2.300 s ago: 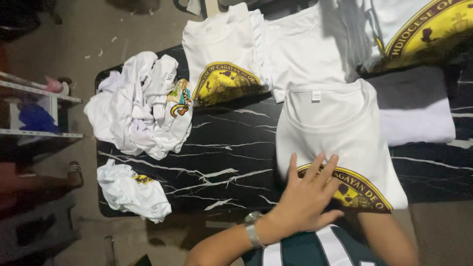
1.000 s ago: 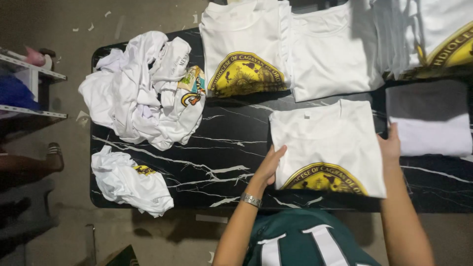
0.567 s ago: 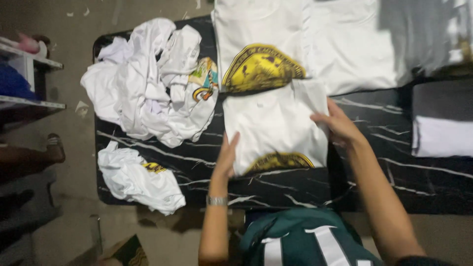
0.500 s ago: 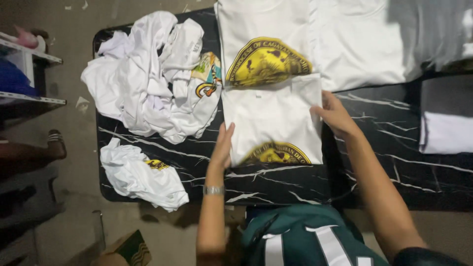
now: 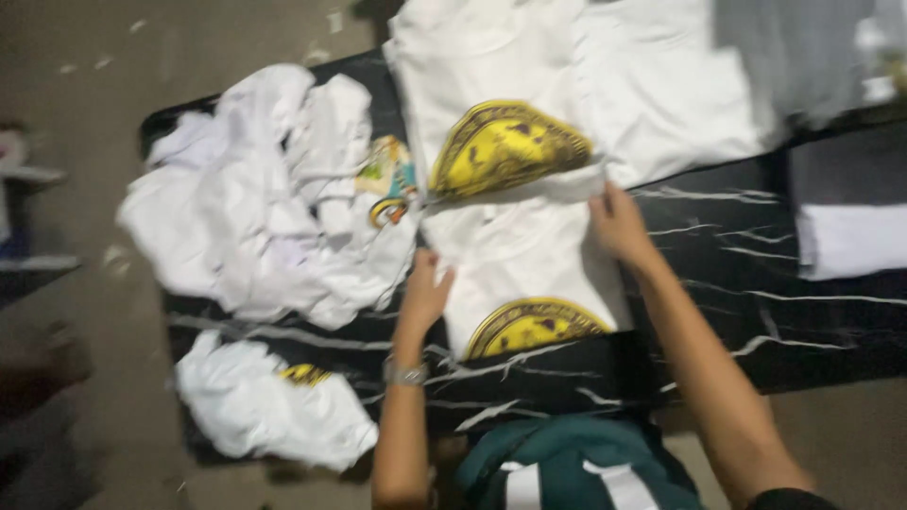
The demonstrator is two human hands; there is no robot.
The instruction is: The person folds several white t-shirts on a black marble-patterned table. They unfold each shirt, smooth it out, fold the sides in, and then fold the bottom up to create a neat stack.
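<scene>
Two bare hands press on a folded white shirt that lies flat on the black marble-patterned table, near the edge closest to the person. The left hand rests with fingers together along the shirt's left side, a metal wristwatch on its wrist; the right hand lies open at the shirt's upper right corner, fingertips on the cloth. Neither hand closes around anything, and both are laid flat against the fabric. A round yellow print shows at the shirt's near end. Just beyond it, touching its far edge, lies a second folded white shirt with a large yellow emblem facing up, and to the right of that a plain white folded garment. To the left of the hands a loose heap of crumpled white shirts spreads over the table, one showing a small colourful print. Nearer the left front corner sits a separate crumpled white shirt with a bit of yellow showing. At the far right a small folded white piece lies well apart from the hands. The picture is blurred, so finer detail cannot be told.
</scene>
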